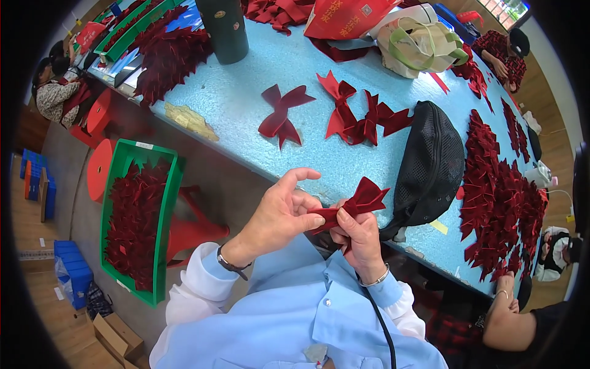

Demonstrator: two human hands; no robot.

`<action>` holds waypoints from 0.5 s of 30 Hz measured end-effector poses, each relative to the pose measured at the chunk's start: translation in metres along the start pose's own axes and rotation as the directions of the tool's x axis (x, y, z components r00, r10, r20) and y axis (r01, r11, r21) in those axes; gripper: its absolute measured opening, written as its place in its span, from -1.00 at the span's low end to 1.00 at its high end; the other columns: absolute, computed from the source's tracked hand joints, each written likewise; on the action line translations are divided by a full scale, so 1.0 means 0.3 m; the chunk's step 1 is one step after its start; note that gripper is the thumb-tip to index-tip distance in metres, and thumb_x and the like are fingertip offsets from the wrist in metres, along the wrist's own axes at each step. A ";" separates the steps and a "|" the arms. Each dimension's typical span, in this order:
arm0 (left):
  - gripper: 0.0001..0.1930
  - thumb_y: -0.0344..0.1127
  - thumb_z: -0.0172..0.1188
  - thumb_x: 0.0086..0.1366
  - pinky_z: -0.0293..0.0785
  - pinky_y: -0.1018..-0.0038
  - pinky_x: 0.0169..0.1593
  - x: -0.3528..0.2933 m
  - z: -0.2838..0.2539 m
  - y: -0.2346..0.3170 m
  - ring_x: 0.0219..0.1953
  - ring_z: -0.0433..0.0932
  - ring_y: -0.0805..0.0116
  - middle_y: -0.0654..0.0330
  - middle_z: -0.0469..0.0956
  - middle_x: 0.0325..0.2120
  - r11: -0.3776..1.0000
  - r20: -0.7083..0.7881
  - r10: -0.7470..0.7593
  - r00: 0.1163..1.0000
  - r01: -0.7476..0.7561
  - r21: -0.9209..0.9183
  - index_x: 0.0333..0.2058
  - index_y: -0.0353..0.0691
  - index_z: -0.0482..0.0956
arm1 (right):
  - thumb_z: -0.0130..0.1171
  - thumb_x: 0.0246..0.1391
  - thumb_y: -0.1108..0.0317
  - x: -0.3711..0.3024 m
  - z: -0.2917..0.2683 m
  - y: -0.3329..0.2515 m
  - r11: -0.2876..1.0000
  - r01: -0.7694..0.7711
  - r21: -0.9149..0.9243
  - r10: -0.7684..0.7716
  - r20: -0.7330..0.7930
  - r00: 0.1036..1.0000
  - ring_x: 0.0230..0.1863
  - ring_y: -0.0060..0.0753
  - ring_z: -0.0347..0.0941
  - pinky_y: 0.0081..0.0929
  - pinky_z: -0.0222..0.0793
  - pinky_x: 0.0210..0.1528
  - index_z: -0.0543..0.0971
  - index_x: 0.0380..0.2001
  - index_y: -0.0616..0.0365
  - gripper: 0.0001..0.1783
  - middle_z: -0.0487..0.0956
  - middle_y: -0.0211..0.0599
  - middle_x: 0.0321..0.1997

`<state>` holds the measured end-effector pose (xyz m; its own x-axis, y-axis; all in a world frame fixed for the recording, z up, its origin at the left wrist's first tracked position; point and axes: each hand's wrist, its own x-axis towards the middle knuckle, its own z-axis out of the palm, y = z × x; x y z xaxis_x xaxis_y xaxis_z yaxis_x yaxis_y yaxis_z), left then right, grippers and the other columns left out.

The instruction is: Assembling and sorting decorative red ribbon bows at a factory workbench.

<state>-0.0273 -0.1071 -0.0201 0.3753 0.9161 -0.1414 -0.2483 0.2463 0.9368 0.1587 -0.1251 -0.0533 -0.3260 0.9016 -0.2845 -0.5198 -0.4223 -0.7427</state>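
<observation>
Close in front of me, over the table's near edge, I hold a dark red velvet bow [367,195]. My right hand [357,238] pinches it near its middle, thumb on top. My left hand [279,212] has its thumb and curled fingers at the bow's left end, while its index finger sticks out free. Farther off on the table lie a single red bow [285,113] and a pair of overlapping bows [342,109] with brighter red undersides. A black mesh pouch [430,163] is just right of my right hand.
Left of the light blue table [233,123], a green crate [161,246] full of red bows rests near red stools [200,221]. A dark green cylinder [226,37] and a canvas bag [418,49] stand behind. Bow piles [498,197] cover the right; another person's arm [507,320] reaches in there.
</observation>
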 end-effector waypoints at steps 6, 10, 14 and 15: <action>-0.59 -0.55 0.22 0.11 0.42 0.64 -0.27 0.018 -0.018 0.030 -0.37 0.47 0.58 0.22 0.52 -0.40 0.995 -0.010 0.054 0.998 -0.053 0.087 -0.05 -0.36 0.32 | 0.09 0.14 0.33 0.001 0.039 -0.018 0.997 0.076 -0.007 -0.077 -0.074 0.994 -0.69 -0.74 0.03 -0.69 -0.10 -0.65 0.42 -0.30 0.17 -0.85 0.33 -0.53 -0.58; -0.68 -0.50 0.20 0.14 0.41 0.64 -0.29 0.016 -0.007 0.011 -0.38 0.46 0.59 0.25 0.52 -0.40 0.992 -0.088 0.004 0.996 -0.015 -0.124 -0.10 -0.36 0.40 | 0.09 0.15 0.33 -0.002 0.049 -0.028 0.989 0.147 0.017 -0.144 -0.098 0.985 -0.67 -0.74 0.04 -0.70 -0.08 -0.65 0.42 -0.30 0.14 -0.86 0.29 -0.56 -0.60; -0.73 -0.46 0.20 0.16 0.41 0.63 -0.29 -0.012 0.049 -0.014 -0.39 0.46 0.60 0.28 0.53 -0.40 0.983 0.001 -0.080 0.997 0.079 -0.167 -0.14 -0.36 0.47 | 0.08 0.16 0.31 -0.006 0.074 -0.021 0.984 0.170 0.058 -0.159 -0.151 0.976 -0.65 -0.74 0.06 -0.71 -0.07 -0.64 0.42 -0.31 0.11 -0.87 0.27 -0.57 -0.61; -0.74 -0.46 0.20 0.17 0.41 0.63 -0.29 -0.012 0.065 -0.014 -0.39 0.46 0.60 0.28 0.54 -0.40 0.983 0.009 -0.069 0.998 0.069 -0.168 -0.15 -0.36 0.49 | 0.08 0.16 0.31 -0.005 0.076 -0.020 0.985 0.165 0.058 -0.154 -0.159 0.975 -0.64 -0.74 0.06 -0.71 -0.06 -0.64 0.42 -0.31 0.11 -0.87 0.27 -0.58 -0.61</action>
<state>-0.0101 -0.1175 -0.0173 0.3996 0.8940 -0.2026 -0.3679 0.3588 0.8579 0.1443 -0.1261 -0.0345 -0.1125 0.9592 -0.2595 -0.6110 -0.2727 -0.7432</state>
